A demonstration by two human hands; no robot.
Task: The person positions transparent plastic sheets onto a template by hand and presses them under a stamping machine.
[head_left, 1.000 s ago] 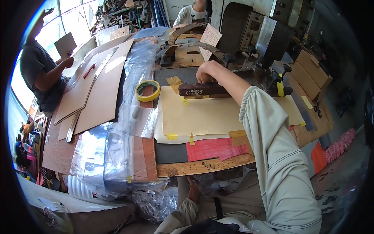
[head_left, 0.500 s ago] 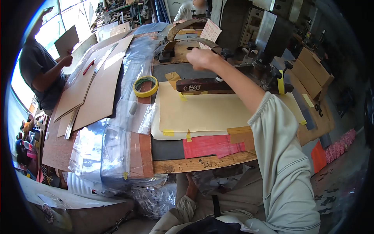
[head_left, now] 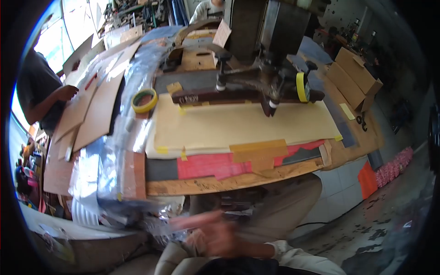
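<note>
Blur covers the right hand (head_left: 220, 238), which is low and near, short of the wooden edge (head_left: 220, 184) of the bench. I cannot tell whether its fingers are spread, curled or holding something. The left hand is lost in the same smear, beside a pale left sleeve (head_left: 172, 261); I cannot tell its state either. A moment ago the right hand was up over the bench; it has since dropped away, leaving the work there with no hand on it, a pause in handling, as I judge it.

Just past the edge are a red strip (head_left: 206, 166) and brown tape (head_left: 256, 151). Next, mid-bench, a cream sheet (head_left: 238, 126) lies flat. A long dark bar (head_left: 229, 95) crosses its far part, with a metal clamp (head_left: 247, 79) above; whether the bar presses down I cannot tell.

Left of the sheet are a yellow tape roll (head_left: 145, 108), shiny plastic (head_left: 94, 174) and brown boards (head_left: 94, 133). Beyond them, far left, stands a person in a dark shirt (head_left: 41, 87). An open cardboard box (head_left: 348, 75) sits to the far right. Farthest off is a person in a pale top (head_left: 206, 10).
</note>
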